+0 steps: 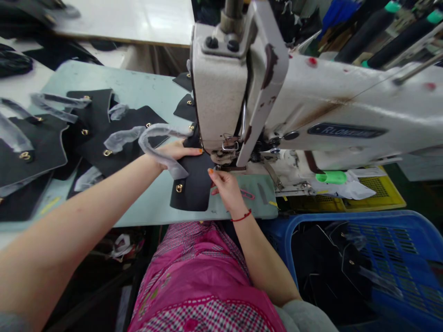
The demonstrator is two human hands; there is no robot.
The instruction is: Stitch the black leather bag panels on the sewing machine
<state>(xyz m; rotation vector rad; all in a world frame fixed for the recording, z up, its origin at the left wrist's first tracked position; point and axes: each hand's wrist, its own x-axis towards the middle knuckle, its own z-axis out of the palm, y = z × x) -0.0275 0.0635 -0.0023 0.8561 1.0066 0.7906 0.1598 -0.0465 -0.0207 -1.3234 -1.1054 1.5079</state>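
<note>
A black leather-like bag panel (192, 191) lies on the pale green work surface (138, 210), its right edge at the presser foot of the sewing machine (221, 92). My left hand (171, 151) is closed on the panel's far part, thumb on top and other fingers mostly hidden. Over that hand arches a plastic-wrapped handle (169, 165), fixed to the panel near a gold-coloured metal fitting (179, 188). With thumb and fingers, my right hand (226, 186) pinches the panel's right edge just in front of the presser foot.
Several black panels (31, 143) with wrapped handles cover the left of the surface. Pink thread snips (247, 194) lie right of my right hand. A blue plastic basket (294, 226) holding black pieces stands at lower right, near a yellow tray (394, 196).
</note>
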